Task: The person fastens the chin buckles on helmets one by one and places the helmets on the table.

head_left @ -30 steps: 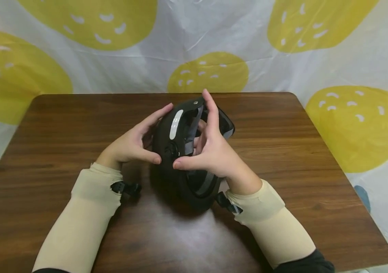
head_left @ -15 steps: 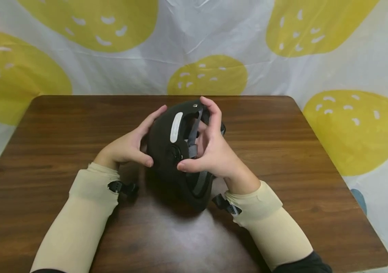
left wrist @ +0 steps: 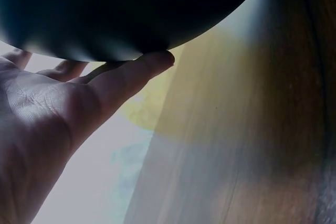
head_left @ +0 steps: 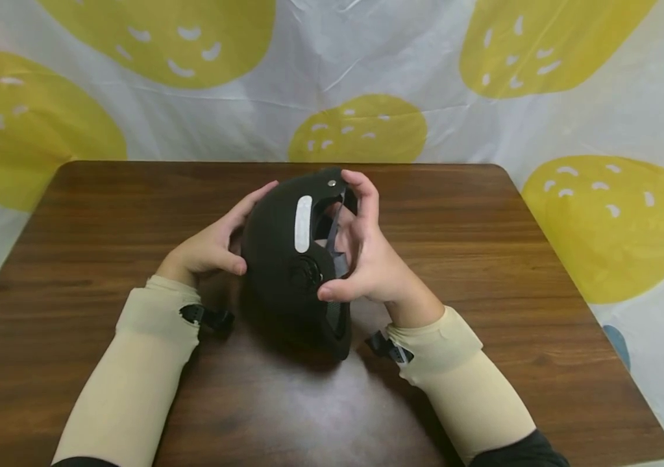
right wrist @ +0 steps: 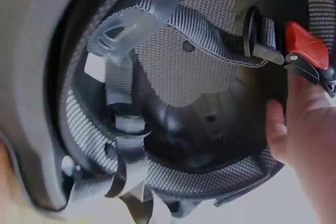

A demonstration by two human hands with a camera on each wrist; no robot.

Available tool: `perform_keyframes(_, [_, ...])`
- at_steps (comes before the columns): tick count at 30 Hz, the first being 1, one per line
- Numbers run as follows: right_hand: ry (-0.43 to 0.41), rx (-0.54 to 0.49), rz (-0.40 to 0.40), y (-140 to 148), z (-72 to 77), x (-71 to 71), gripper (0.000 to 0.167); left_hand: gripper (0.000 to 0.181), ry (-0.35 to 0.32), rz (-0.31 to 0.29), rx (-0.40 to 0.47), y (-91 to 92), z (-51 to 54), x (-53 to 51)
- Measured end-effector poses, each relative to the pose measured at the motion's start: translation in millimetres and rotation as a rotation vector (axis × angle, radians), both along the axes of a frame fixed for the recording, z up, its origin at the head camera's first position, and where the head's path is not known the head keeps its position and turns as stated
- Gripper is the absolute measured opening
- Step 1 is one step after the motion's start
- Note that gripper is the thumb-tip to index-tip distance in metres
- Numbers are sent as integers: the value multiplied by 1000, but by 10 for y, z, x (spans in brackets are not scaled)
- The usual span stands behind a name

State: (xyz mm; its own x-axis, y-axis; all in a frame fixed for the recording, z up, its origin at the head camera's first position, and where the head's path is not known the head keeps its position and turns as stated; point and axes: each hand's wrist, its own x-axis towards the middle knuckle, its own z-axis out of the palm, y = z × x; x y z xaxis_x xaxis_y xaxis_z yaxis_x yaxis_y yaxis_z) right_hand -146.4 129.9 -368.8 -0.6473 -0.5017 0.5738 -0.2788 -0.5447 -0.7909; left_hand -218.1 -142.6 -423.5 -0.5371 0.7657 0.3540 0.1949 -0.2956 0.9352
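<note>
A black helmet point(head_left: 276, 259) stands tilted on the wooden table between the two hands, its opening towards the right. My left hand point(head_left: 209, 243) rests against the rounded shell, its thumb and fairly straight fingers spread along it. My right hand point(head_left: 369, 259) grips the helmet at the opening, with a bent finger at the upper rim and the thumb near the round side knob point(head_left: 305, 271). Its other fingers are partly hidden inside. A white strip point(head_left: 303, 224) marks the shell. In the right wrist view, grey straps point(right wrist: 207, 35) and a red-tabbed buckle point(right wrist: 304, 45) cross the padded interior.
The brown wooden table point(head_left: 518, 363) extends around the helmet on all sides. Behind it hangs a white cloth point(head_left: 425, 58) with large yellow shapes. Small black devices are strapped at both wrists over the pale sleeves point(head_left: 124, 376).
The helmet has turned between the hands, so more outer shell and less of the opening face the head camera. My left hand has shifted slightly left; a finger of the right has bent at the rim.
</note>
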Motion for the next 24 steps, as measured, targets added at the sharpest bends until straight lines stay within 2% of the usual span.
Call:
perform_keyframes(6, [59, -50, 65, -15, -31, -39, 122, 140, 35, 18, 19, -42, -36, -36])
perform_keyframes(13, [131, -84, 64, -31, -41, -68, 118, 134, -116, -64, 60, -85, -94, -35])
perform_keyframes(18, [164, -133, 76, -47, -68, -81, 115, 134, -146, -43, 45, -156, -133, -20])
perform_keyframes(24, [167, -139, 47, -34, -87, -121, 113, 132, -193, -53, 88, -240, -169, -20])
